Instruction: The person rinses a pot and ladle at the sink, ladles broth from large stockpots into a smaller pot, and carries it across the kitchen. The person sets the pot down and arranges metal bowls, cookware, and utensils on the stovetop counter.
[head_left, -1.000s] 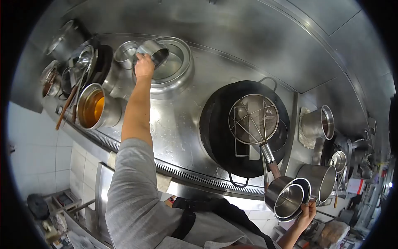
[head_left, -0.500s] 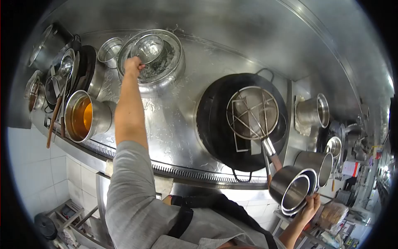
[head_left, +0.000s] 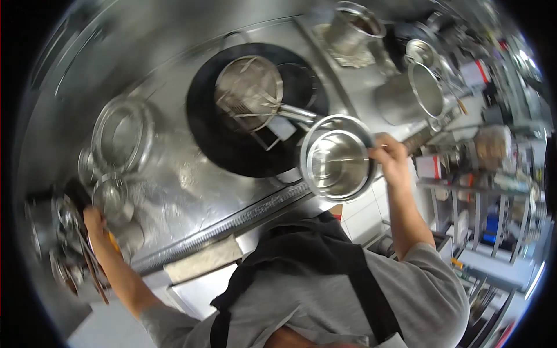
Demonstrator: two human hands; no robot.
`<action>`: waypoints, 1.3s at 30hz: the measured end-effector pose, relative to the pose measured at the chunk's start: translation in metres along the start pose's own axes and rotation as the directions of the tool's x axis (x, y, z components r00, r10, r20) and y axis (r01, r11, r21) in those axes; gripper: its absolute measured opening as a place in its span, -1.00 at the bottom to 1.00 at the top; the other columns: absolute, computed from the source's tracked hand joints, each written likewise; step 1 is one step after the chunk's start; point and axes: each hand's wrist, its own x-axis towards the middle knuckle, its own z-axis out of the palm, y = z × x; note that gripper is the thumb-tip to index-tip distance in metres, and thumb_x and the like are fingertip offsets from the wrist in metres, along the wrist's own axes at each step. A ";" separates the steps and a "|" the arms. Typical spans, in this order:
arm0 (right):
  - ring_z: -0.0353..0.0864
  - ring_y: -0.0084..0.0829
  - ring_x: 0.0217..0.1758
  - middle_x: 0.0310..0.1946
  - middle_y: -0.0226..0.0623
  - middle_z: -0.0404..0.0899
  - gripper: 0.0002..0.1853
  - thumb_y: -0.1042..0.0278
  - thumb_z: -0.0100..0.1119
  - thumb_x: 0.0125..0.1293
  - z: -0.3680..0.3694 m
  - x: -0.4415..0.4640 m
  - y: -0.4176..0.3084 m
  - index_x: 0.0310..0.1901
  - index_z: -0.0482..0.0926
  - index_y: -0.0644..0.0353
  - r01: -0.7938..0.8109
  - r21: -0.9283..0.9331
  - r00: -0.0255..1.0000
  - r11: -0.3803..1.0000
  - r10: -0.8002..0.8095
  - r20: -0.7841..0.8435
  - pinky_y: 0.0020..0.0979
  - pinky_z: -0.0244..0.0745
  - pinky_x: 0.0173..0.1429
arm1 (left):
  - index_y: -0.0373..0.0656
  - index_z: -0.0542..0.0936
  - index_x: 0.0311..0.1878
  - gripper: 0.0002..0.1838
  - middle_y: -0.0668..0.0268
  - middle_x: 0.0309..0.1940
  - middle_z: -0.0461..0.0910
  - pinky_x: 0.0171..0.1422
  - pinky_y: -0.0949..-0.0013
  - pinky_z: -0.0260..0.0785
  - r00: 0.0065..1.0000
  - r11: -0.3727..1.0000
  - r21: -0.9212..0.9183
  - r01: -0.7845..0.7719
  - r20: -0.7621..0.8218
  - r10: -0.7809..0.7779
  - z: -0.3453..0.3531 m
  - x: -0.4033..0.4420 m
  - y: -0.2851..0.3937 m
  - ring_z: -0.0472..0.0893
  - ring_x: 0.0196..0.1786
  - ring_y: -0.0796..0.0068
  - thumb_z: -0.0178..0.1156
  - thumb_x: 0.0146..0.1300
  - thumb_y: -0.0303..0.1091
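Note:
My left hand [head_left: 94, 221], at the left of the steel worktop, is closed at the near edge of a shiny metal bowl [head_left: 111, 192]. Motion blur hides exactly how the fingers sit. Above the bowl stands a round metal basin [head_left: 97, 142] with water in it, and a small metal pot [head_left: 85, 167] is beside it. My right hand [head_left: 391, 156] grips the right edge of two nested metal pots [head_left: 339, 162], tilted so that I look into them. They hang over the near right edge of a large black wok [head_left: 203, 122].
A wire-mesh strainer [head_left: 246, 87] lies across the wok. Right of it stand a tall metal pot [head_left: 406, 95] and another pot [head_left: 348, 35]. Pans and ladles crowd the far left. A slotted drain [head_left: 232, 223] runs along the front edge.
My left hand has lifted the bowl out of the water basin and moved it toward the pans at left. My right hand has raised the nested pots toward the wok. The view has turned.

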 end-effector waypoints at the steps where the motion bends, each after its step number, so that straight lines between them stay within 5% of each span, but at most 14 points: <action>1: 0.44 -0.62 -0.38 -0.45 -0.44 0.53 -0.95 0.53 0.17 0.05 -0.004 -0.002 0.001 -0.48 0.49 0.23 -0.028 0.009 0.999 1.000 0.028 0.021 -0.53 0.29 -0.26 | -0.28 0.58 -0.51 -0.87 0.02 -0.52 0.58 -0.32 0.09 0.44 0.966 0.967 0.002 0.256 0.039 -0.255 0.017 -0.001 0.007 0.62 -0.42 0.11 0.09 0.00 -0.43; 2: 0.44 -0.62 -0.37 -0.43 -0.43 0.54 -0.93 0.53 0.19 0.05 -0.006 -0.002 0.003 -0.49 0.49 0.23 -0.045 0.024 0.998 0.999 0.044 0.050 -0.54 0.29 -0.26 | -0.30 0.62 -0.42 -0.83 -0.04 -0.42 0.63 -0.19 0.05 0.52 0.875 0.878 0.023 0.479 0.073 -0.479 0.037 -0.003 0.011 0.67 -0.30 0.06 0.07 0.05 -0.43; 4: 0.44 -0.61 -0.37 -0.35 -0.40 0.55 -0.91 0.53 0.23 0.05 -0.010 -0.007 0.018 -0.49 0.49 0.25 -0.061 0.093 0.997 0.994 0.057 0.044 -0.54 0.30 -0.27 | -0.32 0.61 -0.28 -0.74 -0.07 -0.25 0.65 -0.10 0.00 0.54 0.893 0.910 0.312 0.274 0.267 -0.361 0.045 -0.001 0.041 0.67 -0.16 -0.03 0.01 0.17 -0.35; 8: 0.37 -0.67 -0.44 -0.26 -0.31 0.55 -0.84 0.58 0.24 0.04 -0.024 -0.021 0.040 -0.53 0.41 0.28 -0.133 0.046 0.990 0.990 0.130 0.051 -0.57 0.25 -0.38 | -0.26 0.64 -0.21 -0.74 0.02 -0.11 0.65 -0.05 0.06 0.58 0.686 0.714 0.193 0.672 0.200 -0.700 0.032 0.011 0.153 0.68 -0.10 -0.07 0.00 0.30 -0.35; 11: 0.38 -0.64 -0.46 -0.41 -0.34 0.54 -0.83 0.53 0.24 0.03 -0.030 -0.034 0.044 -0.54 0.41 0.28 -0.144 -0.006 0.989 0.990 0.144 0.018 -0.51 0.29 -0.39 | -0.21 0.68 -0.18 -0.76 0.08 -0.14 0.68 -0.16 0.04 0.60 0.685 0.748 0.336 0.572 0.306 -0.661 0.042 0.024 0.183 0.70 -0.12 0.02 0.04 0.30 -0.36; 15: 0.46 -0.55 -0.41 -0.42 -0.24 0.59 -0.84 0.51 0.25 0.01 -0.036 -0.040 0.057 -0.53 0.43 0.31 -0.131 -0.070 0.991 0.989 0.131 -0.015 -0.43 0.41 -0.31 | -0.22 0.71 -0.14 -0.74 0.11 -0.19 0.71 -0.22 -0.12 0.55 0.677 0.747 0.659 0.086 0.512 -0.529 0.061 0.034 0.218 0.69 -0.12 0.02 0.16 0.23 -0.31; 23: 0.41 -0.61 -0.41 -0.37 -0.31 0.57 -0.86 0.55 0.20 0.05 -0.026 -0.028 0.048 -0.53 0.41 0.29 -0.104 -0.010 0.994 0.995 0.104 0.043 -0.52 0.32 -0.33 | -0.21 0.63 0.06 -0.66 0.14 0.00 0.66 -0.02 -0.15 0.50 0.545 0.699 0.670 0.252 0.498 -0.674 0.025 0.018 0.250 0.64 0.04 0.04 0.12 0.27 -0.31; 25: 0.41 -0.61 -0.48 -0.45 -0.33 0.57 -0.87 0.54 0.20 0.04 -0.022 -0.020 0.043 -0.52 0.42 0.30 -0.113 -0.051 0.989 0.992 0.117 0.085 -0.49 0.34 -0.38 | -0.22 0.65 0.00 -0.68 0.12 -0.04 0.67 0.01 -0.02 0.53 0.508 0.613 0.371 0.698 0.346 -0.789 0.023 -0.001 0.226 0.66 0.03 0.09 0.07 0.30 -0.29; 28: 0.41 -0.62 -0.48 -0.45 -0.31 0.59 -0.86 0.53 0.21 0.03 -0.003 -0.008 0.025 -0.53 0.42 0.30 -0.007 0.024 0.987 1.000 0.003 0.159 -0.49 0.32 -0.39 | -0.25 0.65 -0.04 -0.69 0.12 -0.03 0.66 -0.05 0.10 0.56 0.399 0.580 0.301 0.757 0.490 -0.775 0.031 -0.049 0.175 0.68 -0.03 0.08 0.10 0.25 -0.30; 29: 0.41 -0.62 -0.48 -0.45 -0.31 0.59 -0.86 0.53 0.21 0.03 0.006 -0.005 0.021 -0.53 0.42 0.30 0.004 0.031 0.984 1.000 -0.009 0.177 -0.49 0.32 -0.39 | -0.30 0.62 -0.06 -0.69 0.02 0.01 0.62 -0.09 0.13 0.55 0.171 0.486 0.236 0.842 0.737 -0.654 0.029 -0.057 0.161 0.69 -0.07 0.12 0.16 0.16 -0.35; 31: 0.43 -0.60 -0.47 -0.44 -0.28 0.60 -0.85 0.53 0.22 0.02 0.022 0.003 0.014 -0.53 0.41 0.30 -0.002 0.041 0.971 0.999 -0.008 0.238 -0.49 0.33 -0.38 | -0.31 0.54 0.05 -0.57 -0.04 0.02 0.60 -0.01 0.16 0.52 0.106 0.211 0.033 0.977 0.781 -0.615 0.044 -0.103 0.158 0.67 -0.03 0.13 0.20 0.10 -0.33; 34: 0.53 -0.48 -0.37 -0.28 -0.16 0.64 -0.83 0.51 0.23 0.03 0.051 0.011 -0.001 -0.53 0.40 0.31 0.101 0.002 0.928 0.995 -0.095 0.360 -0.43 0.44 -0.31 | -0.34 0.43 0.20 -0.36 -0.14 0.04 0.57 0.12 0.21 0.46 0.185 0.026 -0.282 0.959 0.551 -0.814 0.093 -0.165 0.161 0.64 0.02 0.15 0.27 0.01 -0.30; 37: 0.52 -0.41 -0.41 -0.33 -0.17 0.61 -0.85 0.49 0.22 0.05 0.088 0.015 -0.009 -0.48 0.42 0.32 0.194 0.066 0.861 0.979 -0.202 0.467 -0.40 0.46 -0.30 | -0.25 0.38 0.31 -0.36 -0.01 0.07 0.57 0.22 0.24 0.39 0.422 0.386 -0.270 0.882 0.090 -0.902 0.020 -0.143 0.236 0.59 0.08 0.23 0.25 0.13 -0.31; 39: 0.48 -0.33 -0.49 -0.47 -0.21 0.52 -0.85 0.48 0.20 0.04 0.111 0.015 -0.015 -0.45 0.42 0.33 0.258 0.053 0.819 0.965 -0.247 0.518 -0.35 0.41 -0.36 | -0.18 0.41 0.30 -0.49 0.15 0.09 0.57 0.22 0.27 0.37 0.558 0.040 -0.864 0.501 0.287 -0.779 -0.053 -0.108 0.297 0.56 0.09 0.32 0.16 0.27 -0.34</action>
